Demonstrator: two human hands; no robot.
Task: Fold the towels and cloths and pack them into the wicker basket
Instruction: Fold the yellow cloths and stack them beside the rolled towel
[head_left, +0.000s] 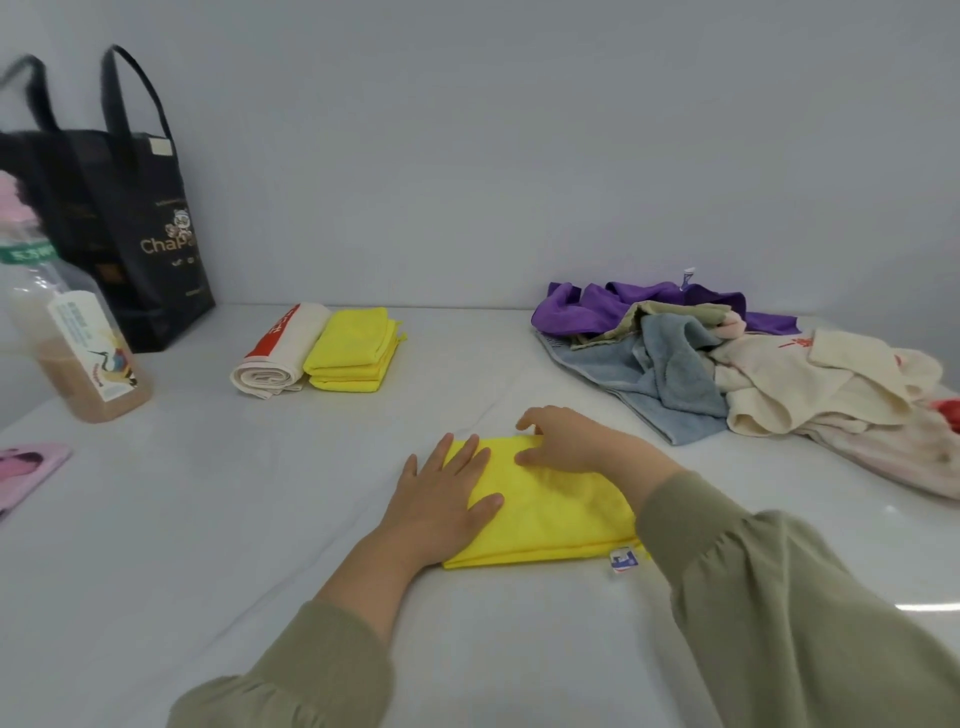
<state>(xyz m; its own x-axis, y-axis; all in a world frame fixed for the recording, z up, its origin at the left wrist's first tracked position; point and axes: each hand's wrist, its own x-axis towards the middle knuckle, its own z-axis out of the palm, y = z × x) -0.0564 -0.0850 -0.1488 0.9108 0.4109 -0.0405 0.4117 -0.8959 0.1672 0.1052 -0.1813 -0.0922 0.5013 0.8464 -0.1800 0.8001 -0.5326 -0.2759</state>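
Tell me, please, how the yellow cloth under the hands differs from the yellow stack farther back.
The yellow cloth is one flat folded piece, under the left hand and right hand; the yellow stack holds several folded layers, untouched. The cloth is spread wider; the stack is compact. Both are bright yellow.

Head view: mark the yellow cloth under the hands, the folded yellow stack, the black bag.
yellow cloth (561, 514): head view, bare middle of its top layer.
folded yellow stack (353, 345): head view, top face of the uppermost cloth.
black bag (150, 306): head view, front panel below the gold print.
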